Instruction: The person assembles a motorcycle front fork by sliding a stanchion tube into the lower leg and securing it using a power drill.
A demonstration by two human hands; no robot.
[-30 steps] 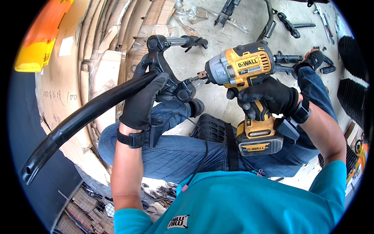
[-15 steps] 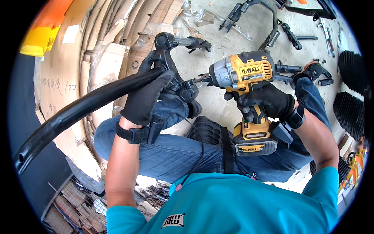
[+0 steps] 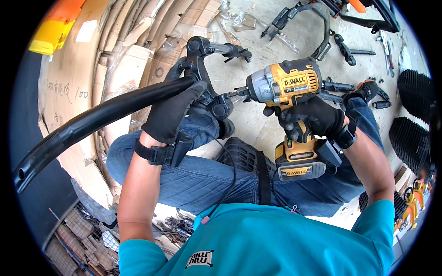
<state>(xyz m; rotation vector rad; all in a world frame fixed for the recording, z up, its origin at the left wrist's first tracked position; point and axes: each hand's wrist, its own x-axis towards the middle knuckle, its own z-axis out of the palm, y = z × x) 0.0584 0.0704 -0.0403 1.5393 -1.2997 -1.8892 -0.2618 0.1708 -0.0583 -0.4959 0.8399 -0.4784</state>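
Observation:
Both hands wear black gloves. My left hand (image 3: pixel 171 112) is closed round the inner end of a long, bent black metal tube (image 3: pixel 99 112), where it joins a black clamp bracket (image 3: pixel 200 73). The tube reaches out to the far left and ends in an open hole. In my right hand (image 3: pixel 315 117) is a yellow and black cordless impact driver (image 3: pixel 294 83), gripped by its handle, battery down. Its bit (image 3: pixel 238 93) points left and meets the lower part of the bracket; the fastener there is too small to make out. A rod with a toothed fitting (image 3: pixel 230 50) sticks out from the bracket's top.
Flattened cardboard (image 3: pixel 69 96) is stacked along the left. Black folding metal parts (image 3: pixel 283 20), a hinged part (image 3: pixel 343 49) and wrenches (image 3: pixel 384 50) lie on the floor ahead. Black ribbed stacks (image 3: pixel 412 142) stand at right. Below left is a wire mesh bin (image 3: pixel 78 239).
The view has shifted slightly. Both hands keep their grips, and the driver's bit stays at the bracket.

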